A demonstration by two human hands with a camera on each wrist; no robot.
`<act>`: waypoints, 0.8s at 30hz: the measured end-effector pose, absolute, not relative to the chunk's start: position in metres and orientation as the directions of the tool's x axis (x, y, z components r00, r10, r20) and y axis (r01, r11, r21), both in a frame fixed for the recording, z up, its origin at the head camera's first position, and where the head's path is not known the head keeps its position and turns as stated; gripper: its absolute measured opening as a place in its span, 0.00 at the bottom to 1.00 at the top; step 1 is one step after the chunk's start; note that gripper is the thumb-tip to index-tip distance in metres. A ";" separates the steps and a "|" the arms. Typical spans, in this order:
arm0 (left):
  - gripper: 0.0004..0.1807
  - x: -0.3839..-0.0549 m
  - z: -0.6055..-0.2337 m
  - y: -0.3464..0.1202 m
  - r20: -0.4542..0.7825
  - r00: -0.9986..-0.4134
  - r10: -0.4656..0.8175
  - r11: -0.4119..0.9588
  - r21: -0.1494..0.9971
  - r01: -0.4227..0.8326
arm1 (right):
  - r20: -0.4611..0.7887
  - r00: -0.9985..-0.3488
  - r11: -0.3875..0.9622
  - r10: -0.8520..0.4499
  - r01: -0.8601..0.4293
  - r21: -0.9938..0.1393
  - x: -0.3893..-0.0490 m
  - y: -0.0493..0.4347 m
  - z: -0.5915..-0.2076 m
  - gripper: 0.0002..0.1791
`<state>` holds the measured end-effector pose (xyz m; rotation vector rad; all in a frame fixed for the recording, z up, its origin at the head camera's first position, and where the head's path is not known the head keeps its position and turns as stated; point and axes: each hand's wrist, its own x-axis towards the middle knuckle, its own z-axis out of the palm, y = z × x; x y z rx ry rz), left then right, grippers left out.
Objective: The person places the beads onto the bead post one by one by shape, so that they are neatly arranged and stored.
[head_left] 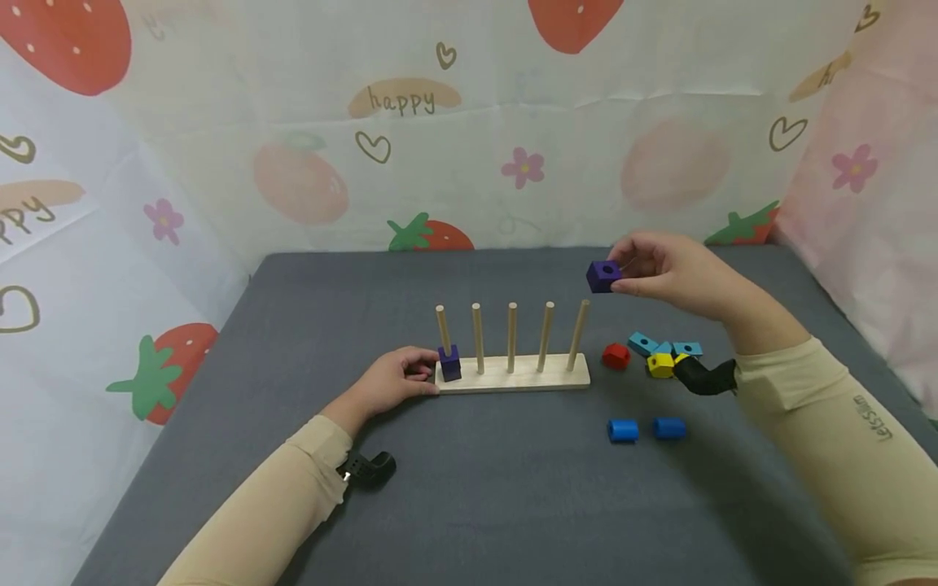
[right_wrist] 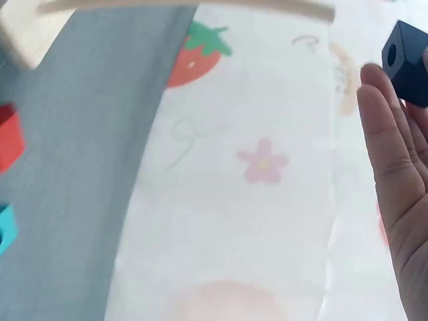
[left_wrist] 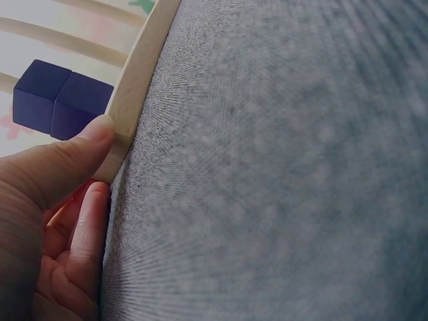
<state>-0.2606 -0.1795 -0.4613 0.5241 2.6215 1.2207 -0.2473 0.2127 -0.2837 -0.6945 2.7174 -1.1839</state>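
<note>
Gripping crosswise-lying rack [head_left: 529, 378], with purple blocks [head_left: 450, 366] on leftmost peg [head_left: 443, 328], in left hand [head_left: 390, 379]; pinching cube [head_left: 601, 282], hole [head_left: 608, 269] upward, in right hand [head_left: 681, 273].

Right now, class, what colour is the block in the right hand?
The block is purple, clearest in the head view.

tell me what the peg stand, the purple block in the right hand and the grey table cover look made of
Peg stand: looks like bare wood, pale tan with faint grain along its edge.
Purple block: perhaps painted wood, smooth and evenly coloured; no grain shows, so plastic is possible.
Grey table cover: apparently fabric, matte, with fine ribbed texture close up.
</note>
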 end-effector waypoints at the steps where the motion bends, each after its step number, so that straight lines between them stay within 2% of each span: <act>1: 0.26 -0.260 -0.461 -0.179 -0.035 -0.917 0.397 0.597 0.769 0.229 | 0.100 -0.889 0.585 -0.447 -0.375 -0.719 -0.247 0.208 -0.282 0.12; 11: 0.26 -0.260 -0.459 -0.178 -0.044 -0.920 0.391 0.606 0.764 0.221 | 0.111 -0.880 0.509 -0.462 -0.366 -0.779 -0.250 0.150 -0.275 0.14; 24: 0.26 -0.260 -0.459 -0.178 -0.045 -0.919 0.392 0.597 0.772 0.217 | 0.081 -0.875 0.468 -0.478 -0.332 -0.819 -0.255 0.088 -0.289 0.13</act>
